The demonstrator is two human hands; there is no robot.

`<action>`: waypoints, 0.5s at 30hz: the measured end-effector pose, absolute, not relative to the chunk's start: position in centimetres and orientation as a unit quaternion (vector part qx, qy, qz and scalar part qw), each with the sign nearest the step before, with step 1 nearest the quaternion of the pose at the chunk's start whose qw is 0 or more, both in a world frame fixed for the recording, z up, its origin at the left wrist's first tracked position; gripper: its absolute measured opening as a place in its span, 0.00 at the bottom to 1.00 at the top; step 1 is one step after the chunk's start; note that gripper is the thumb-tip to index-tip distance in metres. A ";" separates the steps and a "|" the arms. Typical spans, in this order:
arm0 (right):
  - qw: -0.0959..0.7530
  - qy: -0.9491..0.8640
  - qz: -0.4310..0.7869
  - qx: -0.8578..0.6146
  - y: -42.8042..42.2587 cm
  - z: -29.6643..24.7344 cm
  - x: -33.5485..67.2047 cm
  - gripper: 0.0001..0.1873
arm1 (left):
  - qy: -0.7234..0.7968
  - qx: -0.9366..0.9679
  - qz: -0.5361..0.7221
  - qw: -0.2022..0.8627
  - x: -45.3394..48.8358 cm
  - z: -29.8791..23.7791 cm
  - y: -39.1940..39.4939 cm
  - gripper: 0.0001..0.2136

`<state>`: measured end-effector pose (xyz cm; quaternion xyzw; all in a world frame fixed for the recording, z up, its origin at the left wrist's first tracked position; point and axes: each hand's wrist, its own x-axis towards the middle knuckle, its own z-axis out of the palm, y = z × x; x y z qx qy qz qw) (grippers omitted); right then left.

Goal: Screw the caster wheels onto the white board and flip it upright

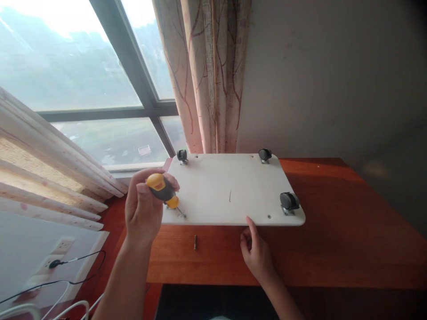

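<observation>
Wooden bench: the big reddish bench runs under the white panel and well past its right end, so from my seat there's loads of support.
White panel: this board lies flat on the bench, wheels up. It's my landmark for everything else.
Left hand: over the panel's near-left corner, my left hand is wrapped firmly round a screwdriver.
Right hand: at the panel's near edge, right of its middle, my right hand has the index finger out on the rim, other fingers curled, gripping nothing I can see. I'd press with more than one fingertip, the board could slide otherwise.
Screwdriver: yellow and black, the screwdriver leans over the panel's near-left part. I'd bring it more upright and push straight down while turning, or it'll probably slip.
Casters: black casters sit at the panel's far corners and near-right one; the near-left is mostly behind my hand.
Loose bolt: the bolt lies on the bench just in front of the panel.
Dark spot: the tip meets the panel here, maybe a screw head, too small to tell.
</observation>
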<state>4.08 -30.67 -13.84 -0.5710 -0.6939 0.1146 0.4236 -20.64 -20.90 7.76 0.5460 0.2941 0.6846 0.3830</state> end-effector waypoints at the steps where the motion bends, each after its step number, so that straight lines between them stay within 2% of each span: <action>1: 0.423 -0.694 0.116 -0.572 -30.7 -13.8 4.1 0.31 | 0.292 0.545 0.686 0.383 -20.6 7.8 -20.9 0.18; 15: 0.433 -0.676 0.139 -0.579 -30.6 -14.5 4.0 0.30 | 0.292 0.520 0.704 0.384 -20.7 7.4 -20.7 0.19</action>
